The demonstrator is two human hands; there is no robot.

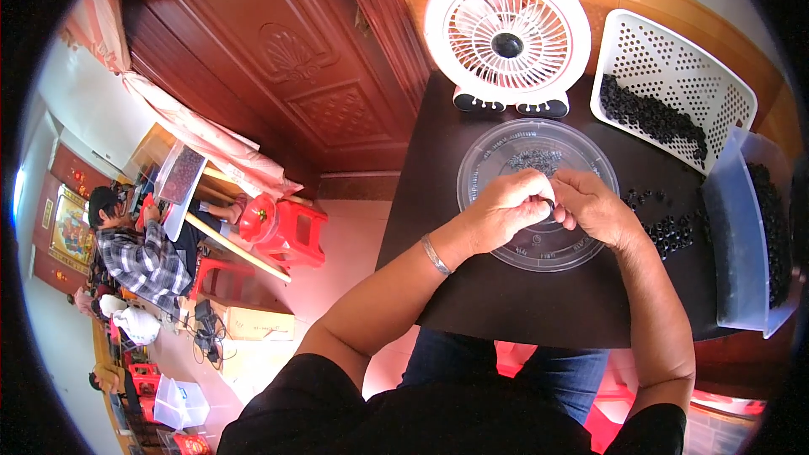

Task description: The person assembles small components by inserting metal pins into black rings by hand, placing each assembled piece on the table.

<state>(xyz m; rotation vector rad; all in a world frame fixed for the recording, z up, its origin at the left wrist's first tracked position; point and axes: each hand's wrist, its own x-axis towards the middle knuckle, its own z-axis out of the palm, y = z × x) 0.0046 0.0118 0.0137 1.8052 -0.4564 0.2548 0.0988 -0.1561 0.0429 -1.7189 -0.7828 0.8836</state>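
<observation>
Black shirt (404, 421) below, my left hand (514, 207) and right hand (595, 207) curl, pinching a black piece (550, 204), part-hiding clear tray (539, 256); electric fan (507, 45) behind.

On the dark brown worktop (514, 307), a bare strip lies left of the round, clear plastic tray (539, 261), and another along the near edge, between the bare left forearm (379, 291) and the bare right forearm (661, 312). The left hand (510, 205) and right hand (597, 209), together above the tray, block its middle; its far rim is uncovered. Close behind, the white, animal-shaped fan (509, 34) bars the way. The white, perforated plastic basket (720, 101) fills the far right, and the translucent, bluish plastic bin (731, 227) walls off the right edge. Small, loose black pieces (670, 236) clutter the passage between tray and bin.
</observation>
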